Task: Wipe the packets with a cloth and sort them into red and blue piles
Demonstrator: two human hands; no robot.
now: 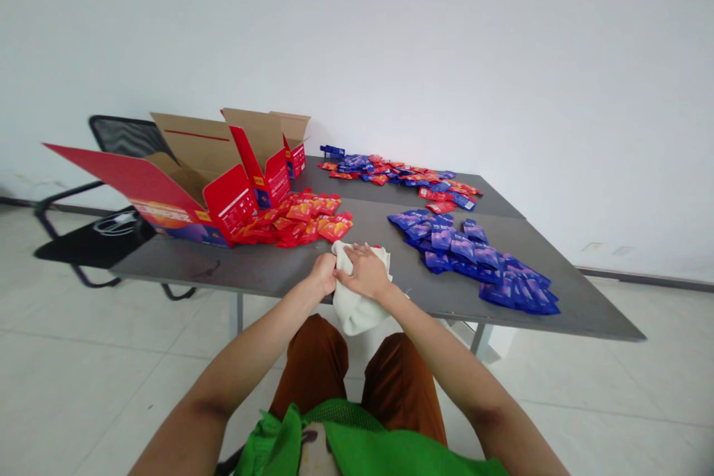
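Observation:
A white cloth (360, 310) lies bunched at the front edge of the table and hangs down over it. My left hand (323, 274) is closed at the cloth's left side, its fingers curled round the fabric. From the right, my right hand (367, 272) grips the cloth from above, thumb pointing left toward my other hand. A small bit of red shows at the cloth's far edge; what it belongs to is hidden. Just beyond my hands on the left is a heap of red-orange packets (304, 219). Blue-purple packets (462, 247) lie in overlapping rows to the right.
Open red cartons (228, 204) stand along the left of the grey table (368, 219), flaps raised. Mixed red and blue packets (401, 172) spread across the back near a small blue box (332, 152). A black chair (92, 242) is at the left; a white wall rises behind.

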